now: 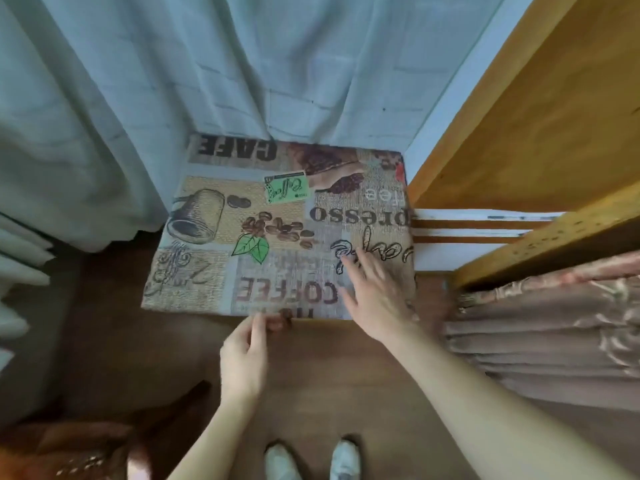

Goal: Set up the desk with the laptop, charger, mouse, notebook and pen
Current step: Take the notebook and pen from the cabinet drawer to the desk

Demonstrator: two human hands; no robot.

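- The worktop is a small surface under a coffee-print cloth, with words such as "COFFEE" and "CAFE" reading upside down from the wearer's side.
- None of the 5 task things (laptop, charger, mouse, notebook, pen) is in view; nothing rests on the cloth but its own print, so where they are kept cannot be told from here.
- The left hand pinches the near hem of the cloth between thumb and fingertips, at about the middle of the front edge.
- The right hand lies flat on the cloth near its right front corner, fingers straight and spread, holding nothing.
- Judging from that, the step in hand seems to be smoothing or squaring the cloth before anything is laid out, though motion blur around the fingers makes the exact grip hard to read.
- The task looks to be at its very start: 0 of 5 items placed, and fetching and arranging them all is left.
- Behind the worktop hangs a pale curtain, its lower folds touching the far edge of the cloth.
- To the right stands a yellow wooden frame, with a pinkish-brown pleated fabric below it.
- Below lie the dark wood floor and 2 white shoes.
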